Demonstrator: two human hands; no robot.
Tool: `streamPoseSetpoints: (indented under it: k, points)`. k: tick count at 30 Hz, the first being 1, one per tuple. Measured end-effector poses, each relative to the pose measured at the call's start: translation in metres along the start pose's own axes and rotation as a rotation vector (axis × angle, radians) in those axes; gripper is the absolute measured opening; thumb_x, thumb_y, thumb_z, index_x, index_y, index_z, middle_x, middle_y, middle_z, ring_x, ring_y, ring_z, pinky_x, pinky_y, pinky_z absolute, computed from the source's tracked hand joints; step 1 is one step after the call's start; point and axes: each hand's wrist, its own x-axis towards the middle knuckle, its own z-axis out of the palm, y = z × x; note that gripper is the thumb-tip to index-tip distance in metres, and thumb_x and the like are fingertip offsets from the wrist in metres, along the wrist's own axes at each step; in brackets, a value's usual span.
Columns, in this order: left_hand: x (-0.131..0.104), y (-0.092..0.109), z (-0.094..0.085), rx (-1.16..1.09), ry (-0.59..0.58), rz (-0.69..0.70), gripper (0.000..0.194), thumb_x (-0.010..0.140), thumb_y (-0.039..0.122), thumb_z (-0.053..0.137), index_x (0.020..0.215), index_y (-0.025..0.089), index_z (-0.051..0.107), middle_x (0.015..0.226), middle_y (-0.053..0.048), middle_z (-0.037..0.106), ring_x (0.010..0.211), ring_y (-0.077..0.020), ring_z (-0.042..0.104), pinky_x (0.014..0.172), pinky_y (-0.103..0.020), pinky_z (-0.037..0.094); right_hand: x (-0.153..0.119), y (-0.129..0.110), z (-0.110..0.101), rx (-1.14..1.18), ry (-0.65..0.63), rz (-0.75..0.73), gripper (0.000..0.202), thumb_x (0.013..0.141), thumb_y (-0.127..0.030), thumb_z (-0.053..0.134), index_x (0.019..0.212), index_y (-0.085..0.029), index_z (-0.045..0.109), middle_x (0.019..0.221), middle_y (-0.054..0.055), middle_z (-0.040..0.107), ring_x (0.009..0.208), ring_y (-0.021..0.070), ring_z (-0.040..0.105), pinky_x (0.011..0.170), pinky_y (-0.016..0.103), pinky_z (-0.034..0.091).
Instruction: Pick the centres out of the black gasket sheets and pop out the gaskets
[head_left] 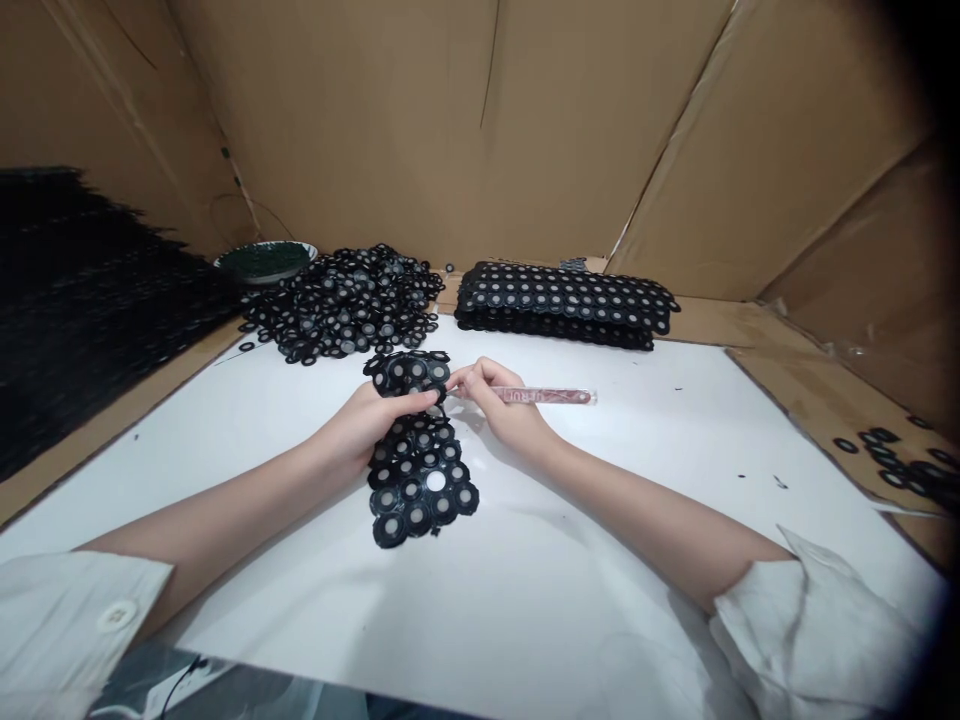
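A bendy sheet of joined black discs with grey centres [420, 475] hangs over the white tabletop, its upper part bent back. My left hand [382, 410] is closed on the sheet's upper part, thumb across the front and fingers behind, largely hidden. At the sheet's right edge, my right hand [499, 400] pinches a slim tool with a clear reddish handle [559, 396]. The handle points right; its tip is at the discs by my left thumb, too small to make out. One disc in the sheet shows a bright white centre [436, 482].
Behind the sheet lies a heap of loose black rings [352, 305], with a bowl of dark green material [268, 261] beside it. Folded disc sheets [566, 300] rest at the back. A tall dark stack [82, 300] stands left, black scraps [900, 465] lie right, and cardboard walls [420, 130] enclose the table.
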Motion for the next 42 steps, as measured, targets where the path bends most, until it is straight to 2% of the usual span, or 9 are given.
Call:
streamPoseSetpoints:
  k: [5,11,15,18,22,25,31,34,42]
  points:
    - [0.000,0.000,-0.001,-0.029,0.000,-0.017,0.035,0.058,0.031,0.072,0.090,0.020,0.067,0.096,-0.007,0.068,0.093,-0.0264,0.060,0.083,-0.037,0.045,-0.003,-0.003,0.001,-0.094,0.010,-0.030,0.020,0.087,-0.034,0.037,0.076,-0.020,0.047,0.089,0.003,0.057,0.086,0.0135,0.052,0.079,0.030,0.040]
    - [-0.005,-0.001,0.002,-0.011,-0.026,0.033,0.035,0.062,0.027,0.069,0.096,0.022,0.065,0.099,-0.005,0.067,0.097,-0.0244,0.059,0.086,-0.035,0.043,-0.001,-0.001,-0.007,-0.558,-0.087,-0.367,0.017,0.085,-0.025,0.039,0.068,-0.021,0.037,0.088,0.005,0.055,0.089,0.0175,0.043,0.080,0.034,0.037]
    - [-0.008,0.001,0.004,0.017,-0.075,0.048,0.038,0.063,0.030,0.069,0.100,0.022,0.064,0.099,-0.005,0.067,0.096,-0.0251,0.059,0.087,-0.036,0.042,0.003,0.004,-0.009,-0.686,-0.036,-0.399,0.016,0.084,-0.025,0.040,0.069,-0.021,0.038,0.084,0.007,0.055,0.086,0.0196,0.044,0.078,0.037,0.036]
    - [-0.006,0.000,0.004,0.018,-0.068,0.052,0.038,0.064,0.034,0.068,0.099,0.023,0.064,0.098,-0.006,0.068,0.093,-0.0247,0.060,0.086,-0.035,0.043,0.002,0.002,-0.008,-0.578,0.020,-0.276,0.017,0.084,-0.027,0.040,0.068,-0.021,0.039,0.083,0.005,0.056,0.085,0.0184,0.048,0.078,0.036,0.037]
    - [-0.001,-0.003,0.001,-0.023,0.000,0.082,0.036,0.068,0.040,0.064,0.098,0.021,0.065,0.097,-0.007,0.068,0.095,-0.0250,0.060,0.083,-0.035,0.044,0.002,-0.004,-0.006,-0.132,0.037,-0.017,0.024,0.085,-0.034,0.039,0.066,-0.020,0.038,0.084,0.003,0.060,0.079,0.0145,0.055,0.073,0.031,0.043]
    - [0.000,-0.005,0.001,-0.020,0.057,0.106,0.035,0.065,0.038,0.067,0.094,0.020,0.066,0.098,-0.007,0.068,0.092,-0.0245,0.060,0.080,-0.034,0.045,0.005,-0.005,-0.006,0.053,0.068,0.035,0.027,0.083,-0.037,0.043,0.063,-0.020,0.038,0.084,0.002,0.062,0.077,0.0125,0.056,0.074,0.030,0.044]
    - [0.002,-0.004,0.000,0.000,0.132,0.106,0.029,0.060,0.035,0.070,0.083,0.018,0.067,0.090,-0.005,0.069,0.080,-0.0219,0.063,0.073,-0.032,0.048,0.005,-0.008,-0.003,0.118,0.092,0.115,0.028,0.081,-0.039,0.047,0.063,-0.018,0.047,0.085,0.003,0.064,0.075,0.0117,0.057,0.076,0.030,0.044]
    - [0.003,-0.005,0.000,-0.002,0.150,0.116,0.026,0.061,0.034,0.070,0.080,0.018,0.067,0.086,-0.004,0.070,0.078,-0.0212,0.063,0.071,-0.032,0.048,0.003,-0.008,-0.002,0.080,0.082,0.086,0.025,0.081,-0.038,0.047,0.066,-0.019,0.050,0.084,0.002,0.063,0.077,0.0121,0.056,0.078,0.030,0.044]
    - [0.000,-0.003,0.002,0.023,0.031,0.151,0.032,0.064,0.031,0.069,0.093,0.019,0.066,0.097,-0.006,0.068,0.093,-0.0238,0.060,0.081,-0.034,0.045,0.000,-0.009,0.001,0.011,0.087,-0.007,0.020,0.083,-0.030,0.044,0.067,-0.019,0.046,0.084,0.002,0.058,0.078,0.0121,0.054,0.073,0.028,0.042]
